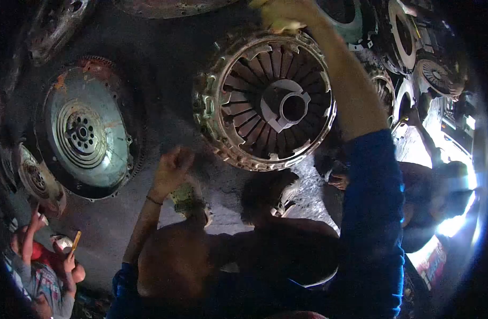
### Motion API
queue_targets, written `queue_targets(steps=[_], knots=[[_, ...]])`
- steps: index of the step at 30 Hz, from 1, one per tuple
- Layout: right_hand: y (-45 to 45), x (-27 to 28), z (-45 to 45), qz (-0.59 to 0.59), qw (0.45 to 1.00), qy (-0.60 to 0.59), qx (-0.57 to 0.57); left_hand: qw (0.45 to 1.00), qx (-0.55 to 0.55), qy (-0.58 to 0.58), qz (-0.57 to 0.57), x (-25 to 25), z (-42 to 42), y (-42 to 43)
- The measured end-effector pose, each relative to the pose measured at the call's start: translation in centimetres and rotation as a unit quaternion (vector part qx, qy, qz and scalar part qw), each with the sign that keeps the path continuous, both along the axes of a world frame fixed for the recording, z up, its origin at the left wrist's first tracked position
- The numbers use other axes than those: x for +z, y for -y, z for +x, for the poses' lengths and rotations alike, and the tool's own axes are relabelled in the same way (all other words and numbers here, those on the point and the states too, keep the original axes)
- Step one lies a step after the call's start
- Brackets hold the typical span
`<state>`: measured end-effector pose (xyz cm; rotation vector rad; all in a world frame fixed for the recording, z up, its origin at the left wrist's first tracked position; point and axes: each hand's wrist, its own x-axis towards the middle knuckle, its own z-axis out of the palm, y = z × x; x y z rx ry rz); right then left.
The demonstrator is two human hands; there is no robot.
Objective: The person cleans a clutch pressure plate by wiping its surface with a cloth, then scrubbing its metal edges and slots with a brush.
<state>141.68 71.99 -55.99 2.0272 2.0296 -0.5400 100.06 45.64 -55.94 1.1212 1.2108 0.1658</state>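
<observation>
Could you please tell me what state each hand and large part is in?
Clutch assembly: grimy, uncovered.
Left hand: curled, apart from the clutch assembly.
Right hand: blurred, at the clutch assembly's far rim; grip unclear.
Flywheel: stained, with rust-coloured patches.

The flywheel [84, 125] is lying to the left of the clutch cover [249, 106], with a smaller disc [40, 178] lying farther left and nearer than the cover, and a plate edge [175, 7] showing beyond it to the far left. At the cover's centre a collar [276, 119] is sitting, while the right hand [281, 18] is hanging at its far rim and the left hand [174, 166] just off its near-left side. Right of the cover, a ring [404, 34] and a second disc [436, 77] are lying, with one person [433, 191] occupying its near right and another person [47, 276] its near left, well apart.
</observation>
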Motion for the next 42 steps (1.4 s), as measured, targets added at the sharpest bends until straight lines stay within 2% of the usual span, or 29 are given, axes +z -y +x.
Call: queue_targets(steps=[2,4,6,7,9,10,12,13,14,15,17,19,21,24,27,29,31,32,33,35,36,38,40,42], knots=[[-0.4,-0.1,-4.8,-0.048,0.997,0.047,0.043,1.000,-0.005,-0.003,0.008,-0.2,0.5,-0.1],[-1.4,0.5,-9.2,-0.140,0.987,0.009,0.074,1.000,0.009,-0.007,0.007,-1.3,0.8,1.2],[-2.2,-0.5,-12.1,-0.225,0.966,-0.117,0.041,0.999,-0.025,0.012,0.029,-1.4,0.7,2.3],[-2.3,-0.8,-12.1,-0.217,0.952,-0.214,-0.006,0.998,-0.040,0.024,0.049,-2.0,0.8,1.9],[-2.1,-0.9,-12.3,-0.207,0.885,-0.406,-0.093,0.993,0.023,0.103,0.043,-3.2,0.6,2.3],[-1.8,-0.5,-11.4,-0.202,0.854,-0.467,-0.103,0.992,0.035,0.118,0.036,-3.4,-0.1,2.9],[-0.5,2.8,-7.8,-0.166,0.836,-0.513,-0.103,0.991,0.033,0.128,0.017,-2.1,-0.7,2.3],[-0.5,4.1,-6.3,-0.135,0.848,-0.503,-0.099,0.992,0.017,0.122,0.005,-1.6,-0.9,1.7],[-0.4,4.6,-5.1,-0.096,0.879,-0.459,-0.085,0.991,0.057,0.121,-0.011,-1.7,-1.0,1.8],[-0.5,4.6,-4.1,-0.055,0.916,-0.392,-0.064,0.988,0.092,0.118,-0.025,-1.6,-0.8,1.8],[0.1,3.4,-4.2,-0.003,0.974,-0.225,-0.010,0.994,0.089,0.062,0.004,-1.1,-0.2,1.3],[1.1,2.0,-6.7,0.010,0.995,-0.088,0.048,0.995,0.014,-0.039,0.089,-0.4,0.8,0.4],[3.0,1.8,-11.2,-0.002,0.994,-0.015,0.104,0.993,0.102,0.021,0.061,0.7,2.0,0.1],[7.2,1.5,-18.8,-0.039,0.979,-0.020,0.201,0.981,0.172,0.057,0.066,1.3,1.5,-0.6],[14.0,-2.0,-23.5,-0.047,0.956,-0.064,0.284,0.962,0.247,0.080,0.082,2.3,0.7,-1.7],[16.6,0.1,-24.3,-0.094,0.942,-0.110,0.304,0.943,0.305,0.102,0.087,3.0,0.1,-1.4],[14.8,4.4,-23.8,-0.162,0.927,-0.119,0.318,0.922,0.349,0.130,0.105,3.2,-0.9,-1.2],[13.5,4.0,-22.6,-0.229,0.911,-0.263,0.222,0.919,0.354,0.137,0.107,3.3,-1.4,-0.9],[11.8,3.2,-21.1,-0.292,0.863,-0.398,0.111,0.918,0.354,0.143,0.105,3.2,-1.9,-0.7],[7.6,4.6,-19.0,-0.078,0.909,-0.378,0.153,0.925,0.347,0.123,0.096,3.3,-2.2,-0.8],[4.8,9.3,-18.7,-0.124,0.937,-0.299,0.132,0.930,0.343,0.096,0.093,3.5,-2.0,-1.0],[3.2,10.8,-18.0,-0.114,0.975,-0.190,0.031,0.936,0.330,0.074,0.100,4.0,-1.1,-1.5],[4.4,4.4,-18.8,0.000,0.984,-0.130,-0.119,0.935,0.320,0.082,0.126,4.7,-0.2,-1.7],[10.7,-0.9,-19.2,0.126,0.986,-0.012,0.109,0.929,0.316,0.117,0.152,4.6,-0.4,-1.5]])
